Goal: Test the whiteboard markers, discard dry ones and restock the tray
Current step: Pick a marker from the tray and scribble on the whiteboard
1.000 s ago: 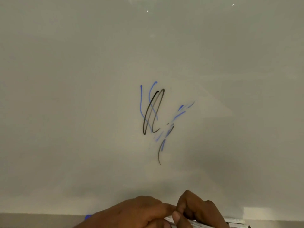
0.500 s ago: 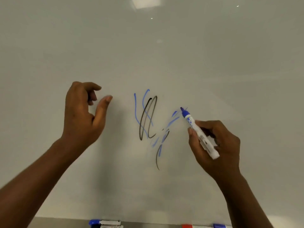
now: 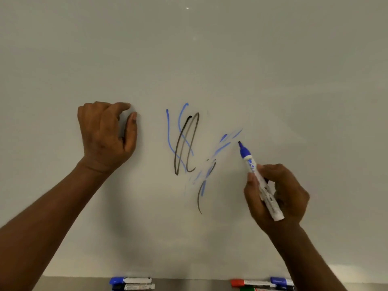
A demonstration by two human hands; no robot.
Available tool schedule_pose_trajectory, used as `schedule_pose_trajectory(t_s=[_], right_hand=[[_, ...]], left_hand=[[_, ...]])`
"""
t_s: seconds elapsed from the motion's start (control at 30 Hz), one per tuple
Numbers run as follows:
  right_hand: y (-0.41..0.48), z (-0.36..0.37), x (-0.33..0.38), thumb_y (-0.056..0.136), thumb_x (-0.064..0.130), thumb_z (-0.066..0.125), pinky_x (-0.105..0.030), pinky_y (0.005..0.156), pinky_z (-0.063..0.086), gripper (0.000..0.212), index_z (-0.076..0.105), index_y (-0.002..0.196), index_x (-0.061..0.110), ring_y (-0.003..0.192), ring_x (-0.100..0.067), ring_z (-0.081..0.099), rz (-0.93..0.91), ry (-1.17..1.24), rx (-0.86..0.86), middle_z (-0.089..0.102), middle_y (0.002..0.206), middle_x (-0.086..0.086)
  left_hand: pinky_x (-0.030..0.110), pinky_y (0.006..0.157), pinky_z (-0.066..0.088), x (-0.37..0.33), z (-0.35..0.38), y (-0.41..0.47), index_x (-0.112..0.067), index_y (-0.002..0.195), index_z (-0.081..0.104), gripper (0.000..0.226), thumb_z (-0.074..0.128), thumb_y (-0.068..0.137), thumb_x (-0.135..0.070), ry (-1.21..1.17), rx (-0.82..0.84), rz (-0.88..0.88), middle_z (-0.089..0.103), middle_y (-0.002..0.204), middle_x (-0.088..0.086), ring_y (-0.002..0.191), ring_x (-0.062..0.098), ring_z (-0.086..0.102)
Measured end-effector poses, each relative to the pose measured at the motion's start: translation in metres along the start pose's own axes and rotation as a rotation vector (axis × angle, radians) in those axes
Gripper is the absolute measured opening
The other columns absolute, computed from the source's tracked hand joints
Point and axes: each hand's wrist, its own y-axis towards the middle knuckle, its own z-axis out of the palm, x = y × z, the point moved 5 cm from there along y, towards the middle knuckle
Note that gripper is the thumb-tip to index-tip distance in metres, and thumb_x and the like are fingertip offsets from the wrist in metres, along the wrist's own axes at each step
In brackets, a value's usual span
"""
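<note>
While right hand (image 3: 280,195) pinches blue marker (image 3: 251,166) near whiteboard (image 3: 189,49), left hand (image 3: 105,136) curled, contents unclear.

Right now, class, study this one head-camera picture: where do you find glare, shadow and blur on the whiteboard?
Head view: a small glare speck sits near the top of the whiteboard; a soft shadow spreads below the left hand; the right hand and its blue marker look sharp; the tray markers at the bottom edge are partly cut off and slightly soft.
</note>
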Motion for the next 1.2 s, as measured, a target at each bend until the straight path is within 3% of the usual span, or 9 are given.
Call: schedule_pose_trajectory(t_s=[0.13, 0.3, 0.47, 0.57, 0.67, 0.83, 0.97, 1.03, 1.2], right_hand=[[-0.028, 0.042, 0.019, 0.083, 0.009, 0.068, -0.037, 0.06, 0.045, 0.013, 0.07, 0.074, 0.0, 0.061, -0.027, 0.057, -0.413, -0.078, 0.446, 0.068, 0.075, -0.01], [0.009, -0.002, -0.008, 0.083, 0.011, 0.062, -0.022, 0.068, 0.045, 0.019, 0.062, 0.078, -0.008, 0.064, -0.021, 0.054, -0.041, -0.025, -0.147, 0.062, 0.074, -0.012], [-0.03, 0.042, 0.017, 0.076, 0.007, 0.07, -0.037, 0.061, 0.041, 0.016, 0.063, 0.062, 0.003, 0.055, -0.027, 0.054, -0.442, -0.074, 0.334, 0.065, 0.068, -0.009], [-0.013, 0.016, -0.003, 0.079, 0.007, 0.065, -0.04, 0.063, 0.043, 0.024, 0.063, 0.06, -0.007, 0.06, -0.026, 0.057, -0.235, -0.021, 0.083, 0.067, 0.068, -0.015], [-0.012, 0.006, -0.006, 0.086, 0.01, 0.059, -0.034, 0.066, 0.047, 0.015, 0.06, 0.079, -0.004, 0.069, -0.022, 0.056, -0.118, -0.048, -0.154, 0.066, 0.073, -0.019], [-0.041, 0.046, 0.013, 0.082, 0.01, 0.071, -0.04, 0.068, 0.048, 0.01, 0.065, 0.084, 0.002, 0.071, -0.024, 0.063, -0.413, -0.058, 0.259, 0.071, 0.085, -0.011], [-0.016, 0.018, 0.002, 0.087, 0.01, 0.064, -0.039, 0.072, 0.051, 0.018, 0.056, 0.1, 0.001, 0.083, -0.022, 0.061, -0.203, -0.018, -0.098, 0.061, 0.099, -0.008], [-0.016, 0.019, 0.009, 0.089, 0.012, 0.061, -0.034, 0.074, 0.05, 0.017, 0.056, 0.101, 0.001, 0.082, -0.021, 0.059, -0.167, -0.035, -0.155, 0.06, 0.098, -0.008], [-0.067, 0.064, 0.021, 0.091, 0.026, 0.059, -0.033, 0.073, 0.043, 0.017, 0.067, 0.082, 0.014, 0.069, -0.014, 0.056, -0.29, -0.098, 0.509, 0.067, 0.077, 0.003]], left_hand=[[0.038, 0.067, 0.031, 0.0, 0.001, 0.0, 0.001, 0.093, 0.055, 0.015, 0.054, 0.09, -0.013, -0.007, -0.005, 0.012, 0.055, 0.067, 0.018, 0.07, 0.025, 0.044], [0.037, 0.068, 0.032, 0.001, 0.001, -0.001, 0.0, 0.094, 0.055, 0.015, 0.054, 0.09, -0.015, 0.009, -0.015, -0.002, 0.057, 0.067, 0.018, 0.07, 0.026, 0.046], [0.037, 0.067, 0.033, 0.001, 0.0, -0.001, -0.002, 0.093, 0.053, 0.015, 0.054, 0.09, -0.017, -0.01, -0.031, -0.02, 0.057, 0.07, 0.02, 0.074, 0.026, 0.045], [0.037, 0.067, 0.033, 0.0, 0.0, -0.001, -0.002, 0.091, 0.053, 0.014, 0.054, 0.09, -0.016, -0.004, -0.038, -0.014, 0.057, 0.07, 0.02, 0.074, 0.026, 0.045], [0.037, 0.067, 0.033, -0.001, 0.001, 0.0, -0.002, 0.089, 0.052, 0.013, 0.055, 0.089, -0.015, -0.001, -0.039, -0.014, 0.057, 0.07, 0.02, 0.074, 0.025, 0.045], [0.036, 0.067, 0.031, 0.0, 0.001, -0.001, -0.003, 0.086, 0.051, 0.012, 0.055, 0.087, -0.014, 0.014, -0.012, -0.03, 0.058, 0.069, 0.019, 0.073, 0.024, 0.044], [0.031, 0.067, 0.027, 0.0, 0.002, 0.001, -0.003, 0.082, 0.05, 0.013, 0.054, 0.086, -0.014, 0.057, 0.047, -0.042, 0.057, 0.068, 0.018, 0.072, 0.023, 0.042], [0.029, 0.067, 0.024, 0.001, 0.003, 0.002, -0.002, 0.078, 0.053, 0.016, 0.053, 0.086, -0.016, 0.084, 0.104, -0.07, 0.057, 0.067, 0.016, 0.07, 0.024, 0.043], [0.023, 0.072, 0.017, -0.003, 0.001, 0.005, -0.002, 0.078, 0.054, 0.017, 0.051, 0.085, -0.017, 0.084, 0.199, -0.168, 0.056, 0.069, 0.016, 0.068, 0.028, 0.047]])
